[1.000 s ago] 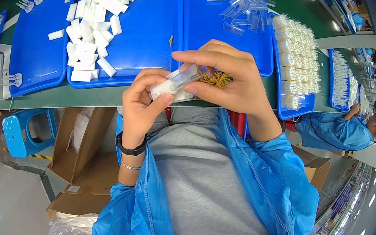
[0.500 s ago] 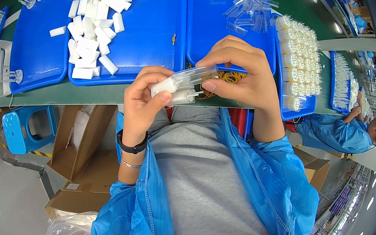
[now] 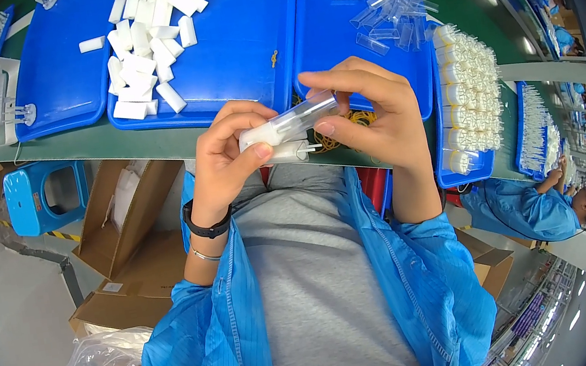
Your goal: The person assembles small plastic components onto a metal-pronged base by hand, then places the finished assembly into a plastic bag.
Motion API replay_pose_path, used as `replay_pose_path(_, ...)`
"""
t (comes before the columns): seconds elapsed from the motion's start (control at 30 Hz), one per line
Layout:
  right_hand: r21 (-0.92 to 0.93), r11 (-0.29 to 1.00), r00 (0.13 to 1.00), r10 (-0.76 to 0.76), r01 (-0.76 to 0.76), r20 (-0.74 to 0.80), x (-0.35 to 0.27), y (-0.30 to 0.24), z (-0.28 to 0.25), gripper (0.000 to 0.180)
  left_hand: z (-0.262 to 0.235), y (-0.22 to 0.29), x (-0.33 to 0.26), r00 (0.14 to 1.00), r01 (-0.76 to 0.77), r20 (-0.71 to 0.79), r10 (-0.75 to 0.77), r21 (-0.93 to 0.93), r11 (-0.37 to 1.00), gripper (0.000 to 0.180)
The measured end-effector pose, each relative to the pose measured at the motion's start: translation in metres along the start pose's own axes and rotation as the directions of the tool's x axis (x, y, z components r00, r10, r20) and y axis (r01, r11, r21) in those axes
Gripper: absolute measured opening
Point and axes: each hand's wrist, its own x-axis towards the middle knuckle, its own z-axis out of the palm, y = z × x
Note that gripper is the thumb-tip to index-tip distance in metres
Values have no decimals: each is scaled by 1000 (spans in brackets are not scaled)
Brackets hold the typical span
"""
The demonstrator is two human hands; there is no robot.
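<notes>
My left hand [image 3: 226, 150] is closed on two white plastic pieces, one above the other, thumb pressing from the near side. A clear tube [image 3: 305, 114] sits on the upper white piece [image 3: 259, 136] and slants up to the right. From the lower white piece [image 3: 288, 153], a thin white prong sticks out to the right. Around the tube's far end, my right hand [image 3: 374, 106] has its thumb and index finger apart; whether another finger touches the tube is unclear.
Beyond my hands, a blue tray [image 3: 236, 55] holds a heap of white pieces [image 3: 145, 53]; another tray [image 3: 332, 41] holds clear tubes [image 3: 375, 0]. Assembled white pieces [image 3: 466, 96] stand packed at the right. Yellow rubber bands [image 3: 357, 132] lie behind my right hand. A co-worker [image 3: 527, 205] sits farther right.
The clear tube's right end has tipped upward. My right thumb and index finger have spread from the tube, while my left hand keeps its grip in nearly the same place.
</notes>
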Motion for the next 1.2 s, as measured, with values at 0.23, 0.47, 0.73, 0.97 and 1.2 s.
replay_pose_path(0.23,37,991,991,-132,131,28,-2,12,0,25,6,7,1,999,37,-34,-40,-89,995,23)
replay_pose_path(0.47,67,976,978,-208,208,-4,-5,18,2,25,4,2,-1,992,-100,-65,105,76,992,24)
replay_pose_path(0.73,155,961,973,-218,229,-81,-8,23,11,25,8,4,-2,989,-77,-123,85,66,995,21)
replay_pose_path(0.97,281,955,991,-69,99,-113,-11,25,16,25,9,7,-1,987,-39,-153,45,45,998,18)
replay_pose_path(1.2,-93,960,956,-274,265,-107,-11,21,18,23,8,4,-2,979,-11,-202,32,104,994,18)
